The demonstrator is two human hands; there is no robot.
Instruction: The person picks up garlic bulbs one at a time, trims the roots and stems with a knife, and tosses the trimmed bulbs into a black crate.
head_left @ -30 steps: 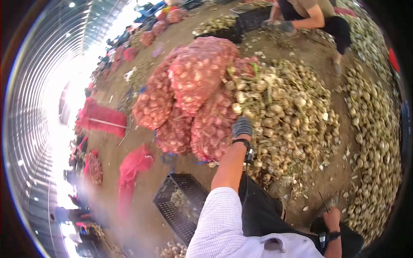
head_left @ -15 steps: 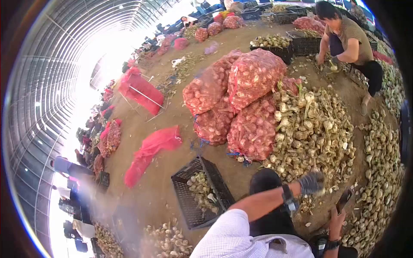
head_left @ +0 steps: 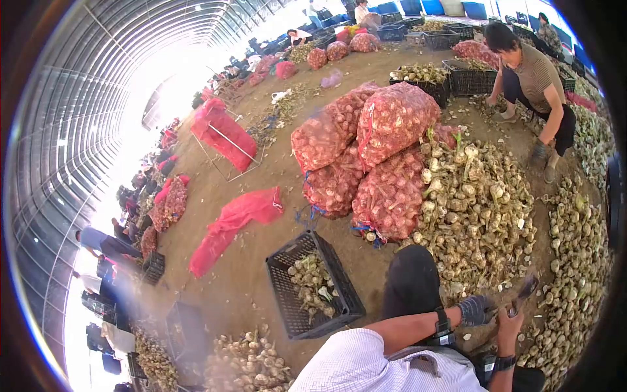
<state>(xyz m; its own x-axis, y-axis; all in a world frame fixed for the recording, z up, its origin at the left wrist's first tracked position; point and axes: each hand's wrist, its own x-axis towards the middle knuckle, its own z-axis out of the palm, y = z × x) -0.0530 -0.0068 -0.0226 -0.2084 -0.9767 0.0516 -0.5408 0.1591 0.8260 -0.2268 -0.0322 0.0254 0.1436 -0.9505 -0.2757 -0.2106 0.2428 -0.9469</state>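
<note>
My left hand (head_left: pixel 477 310), in a grey glove, is closed beside the near edge of the big garlic heap (head_left: pixel 477 215); whatever its fingers hold is too small to make out. Just right of it, my bare right hand (head_left: pixel 509 325) grips a dark hand tool (head_left: pixel 526 287), its end pointing up and away. The two hands are close together, low in front of my knees. A black crate (head_left: pixel 281 287) with some garlic bulbs and stems inside stands to the left of my knee.
Filled red net bags (head_left: pixel 398 124) are stacked beyond the heap. An empty red net (head_left: pixel 235 225) lies on the ground, near a net on a metal frame (head_left: pixel 225 137). More garlic (head_left: pixel 568 274) lies at right. A crouching person (head_left: pixel 539 85) works behind the heap.
My left hand has moved down from over the heap to beside my right hand. The crouching person's gloved hand has moved down towards their foot. The view has shifted slightly.
</note>
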